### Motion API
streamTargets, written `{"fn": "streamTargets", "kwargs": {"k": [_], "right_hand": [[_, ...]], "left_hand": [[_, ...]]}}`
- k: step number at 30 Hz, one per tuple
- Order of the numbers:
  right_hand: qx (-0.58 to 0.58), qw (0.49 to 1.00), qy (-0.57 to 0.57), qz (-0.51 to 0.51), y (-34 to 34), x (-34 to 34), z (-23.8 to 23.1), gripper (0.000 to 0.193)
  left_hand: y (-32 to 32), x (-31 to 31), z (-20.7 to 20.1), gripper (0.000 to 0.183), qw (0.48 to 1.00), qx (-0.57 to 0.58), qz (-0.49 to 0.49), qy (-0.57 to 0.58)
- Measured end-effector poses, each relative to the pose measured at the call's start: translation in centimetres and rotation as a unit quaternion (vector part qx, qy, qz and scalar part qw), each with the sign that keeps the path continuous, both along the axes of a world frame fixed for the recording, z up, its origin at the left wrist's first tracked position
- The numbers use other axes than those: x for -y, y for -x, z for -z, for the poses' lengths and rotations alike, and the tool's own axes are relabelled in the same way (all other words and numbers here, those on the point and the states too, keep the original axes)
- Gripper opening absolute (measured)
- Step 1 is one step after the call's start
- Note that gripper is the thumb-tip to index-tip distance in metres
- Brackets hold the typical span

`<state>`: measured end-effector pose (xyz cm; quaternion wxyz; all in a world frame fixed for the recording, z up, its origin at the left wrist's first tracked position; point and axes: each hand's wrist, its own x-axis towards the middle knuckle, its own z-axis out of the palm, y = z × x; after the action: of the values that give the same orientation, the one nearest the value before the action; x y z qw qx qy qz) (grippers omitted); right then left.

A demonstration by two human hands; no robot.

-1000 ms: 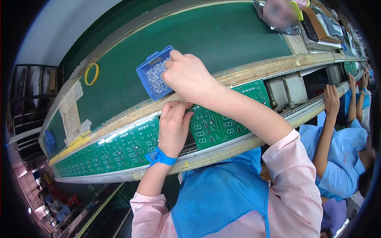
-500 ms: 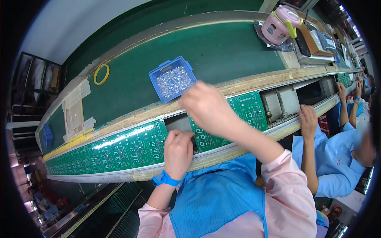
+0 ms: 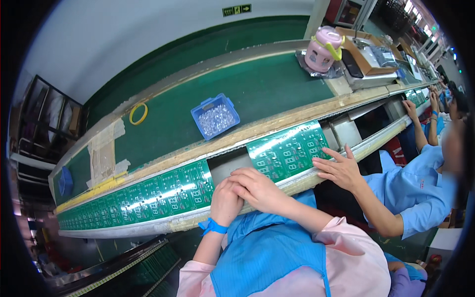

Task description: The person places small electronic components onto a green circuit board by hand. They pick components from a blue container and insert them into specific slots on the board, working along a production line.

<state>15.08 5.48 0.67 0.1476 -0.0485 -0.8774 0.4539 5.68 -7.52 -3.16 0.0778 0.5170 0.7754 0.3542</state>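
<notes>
My left hand (image 3: 226,200), with a blue band at its wrist, is curled with its fingers drawn together at the near edge of the conveyor rail. My right hand (image 3: 256,189) rests against it, its fingers bent over the left fingertips; whatever lies between them is hidden. Both hands are in front of a gap between a row of green circuit boards (image 3: 148,195) on the left and another green circuit board (image 3: 289,151) on the right. Beyond the rail stands a blue bin (image 3: 202,129) full of small clear parts.
A co-worker's hand (image 3: 341,168) reaches onto the right board's near corner. Yellow tape (image 3: 138,114) lies on the green bench, with a small blue bin (image 3: 65,180) at far left. A pink jug (image 3: 321,49) and a cardboard box (image 3: 368,54) stand at the back right.
My right hand has come down from beside the bin of clear parts to meet my left hand. The co-worker's hand has moved left onto the right board. The view has shifted.
</notes>
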Motion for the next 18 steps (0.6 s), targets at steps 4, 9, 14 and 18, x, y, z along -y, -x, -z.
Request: {"fn": "streamTargets", "kwargs": {"k": [4,9,14,18], "right_hand": [[-0.18,0.98,0.056,-0.06,-1.8,0.2,-8.5,0.034],[-0.406,0.905,-0.036,-0.12,-4.0,4.0,-18.4,0.034],[-0.468,0.882,0.059,-0.009,-8.1,7.6,-22.8,0.017],[-0.621,0.717,0.072,-0.308,-7.5,2.3,-20.2,0.036]], "left_hand": [[-0.5,-0.7,0.8,0.029,0.989,0.098,-0.021,-0.113],[0.0,1.4,0.3,0.025,0.995,-0.028,-0.087,-0.036],[-0.7,-0.2,-0.5,0.023,0.99,-0.08,-0.076,-0.084],[0.2,4.5,-0.3,0.029,0.964,-0.112,-0.239,-0.04]]}}
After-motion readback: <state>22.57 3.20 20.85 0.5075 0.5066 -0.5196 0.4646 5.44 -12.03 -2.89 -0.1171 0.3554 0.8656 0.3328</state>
